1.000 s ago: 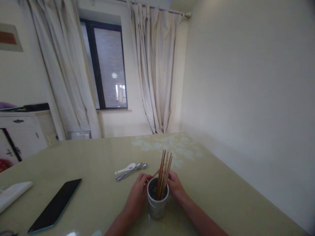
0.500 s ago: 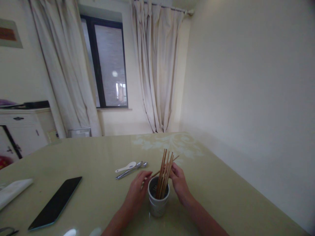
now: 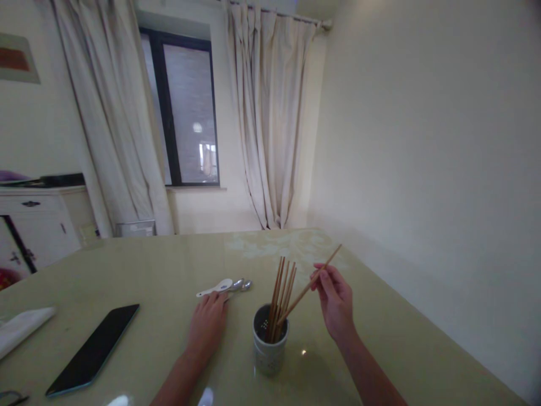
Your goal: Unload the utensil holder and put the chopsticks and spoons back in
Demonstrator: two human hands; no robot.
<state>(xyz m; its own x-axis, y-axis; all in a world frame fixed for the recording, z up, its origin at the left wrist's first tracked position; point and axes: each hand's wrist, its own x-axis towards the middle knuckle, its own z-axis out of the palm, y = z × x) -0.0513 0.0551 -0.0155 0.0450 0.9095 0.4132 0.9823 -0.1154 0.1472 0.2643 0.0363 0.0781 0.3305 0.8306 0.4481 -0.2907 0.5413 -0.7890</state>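
Pinched between thumb and fingers, one slanted chopstick (image 3: 305, 291) is held in the person's right hand (image 3: 337, 300), its low end at the mouth of the cup (image 3: 269, 358); from where I stand I cannot tell whether the tip is inside. Over to the left, the left hand (image 3: 208, 318) lies palm down, fingertips at the handles of a white spoon (image 3: 216, 288) and some metal spoons (image 3: 238, 285); whether it grips any of them I cannot tell. As far as I can judge, work at the cup is partway along: several other chopsticks (image 3: 277, 286) stand in it, the held one is not yet let go, and the spoons all lie outside, on the table (image 3: 169, 270). Further left rests a dark, flat slab (image 3: 95, 349), well apart from both hands.
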